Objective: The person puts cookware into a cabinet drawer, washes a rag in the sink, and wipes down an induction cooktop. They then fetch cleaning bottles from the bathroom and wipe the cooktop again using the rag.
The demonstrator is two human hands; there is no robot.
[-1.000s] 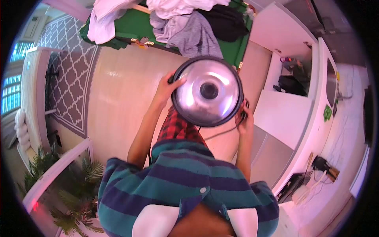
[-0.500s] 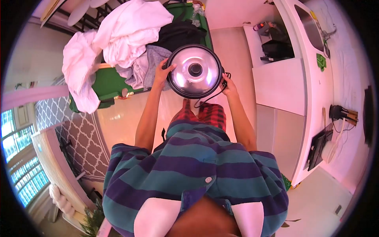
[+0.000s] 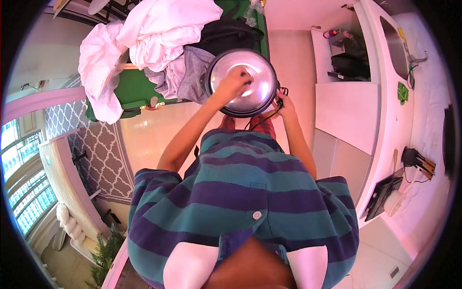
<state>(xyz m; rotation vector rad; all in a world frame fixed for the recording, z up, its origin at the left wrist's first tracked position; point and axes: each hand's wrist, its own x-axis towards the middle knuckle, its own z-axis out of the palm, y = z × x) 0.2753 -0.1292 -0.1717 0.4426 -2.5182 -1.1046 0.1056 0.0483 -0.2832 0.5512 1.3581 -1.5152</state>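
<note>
In front of my waist is a round electric cooking pan with a black rim (image 3: 243,115). Its shiny domed metal lid (image 3: 258,91) sits on top. My left hand (image 3: 234,83) reaches over the lid, fingers closed around its dark knob, which they partly hide. At the pan's right side, my right hand (image 3: 285,104) grips the edge by the handle. A black power cord (image 3: 270,115) hangs bunched beside that hand.
A green table (image 3: 137,91) ahead carries white cloth (image 3: 163,33), grey cloth (image 3: 197,72) and a black bag (image 3: 226,36). White cabinets (image 3: 344,115) and a counter run along the right, with a utensil holder (image 3: 411,156). A patterned rug (image 3: 103,164) lies left.
My left hand has left the pan's left rim and moved onto the lid knob. My right hand stays at the right side. The view has shifted slightly.
</note>
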